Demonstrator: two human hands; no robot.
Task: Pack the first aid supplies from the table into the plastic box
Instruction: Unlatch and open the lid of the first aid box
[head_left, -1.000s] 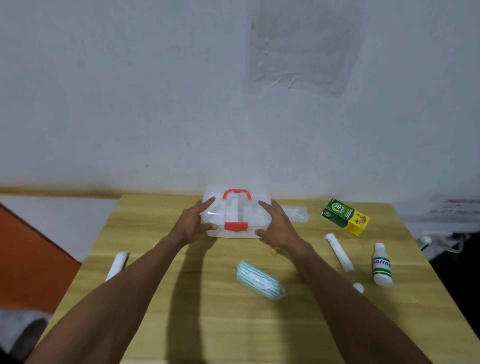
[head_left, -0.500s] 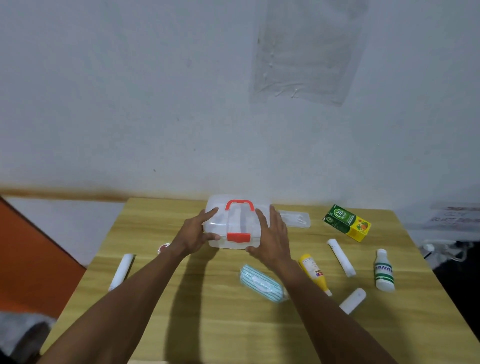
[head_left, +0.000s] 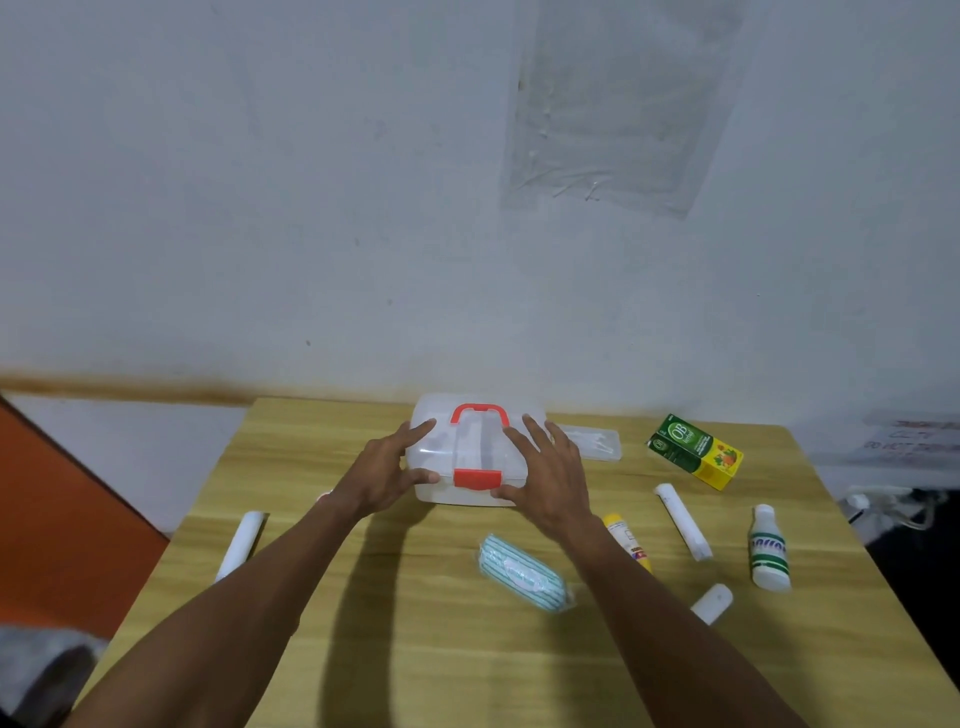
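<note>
A clear plastic box (head_left: 470, 452) with a red handle and red latch stands closed near the table's far edge. My left hand (head_left: 382, 475) grips its left side, thumb on the front. My right hand (head_left: 548, 480) rests on its right side with fingers spread over the lid and thumb by the latch. Around it lie a striped green-white bandage roll (head_left: 522, 571), a yellow tube (head_left: 628, 540), a white tube (head_left: 683, 522), a white bottle with green label (head_left: 769, 548), a small white piece (head_left: 711, 603), a green-yellow carton (head_left: 696, 451) and a white roll (head_left: 240, 545).
A clear flat packet (head_left: 597, 441) lies just right of the box. The wooden table (head_left: 415, 649) stands against a grey-white wall. An orange surface (head_left: 57, 519) is to the left, off the table. Cables and a socket (head_left: 883, 501) sit at the right.
My right hand has slid from the box's right side up onto the lid, uncovering the yellow tube. The camera view has shifted slightly. The left hand stays on the box.
</note>
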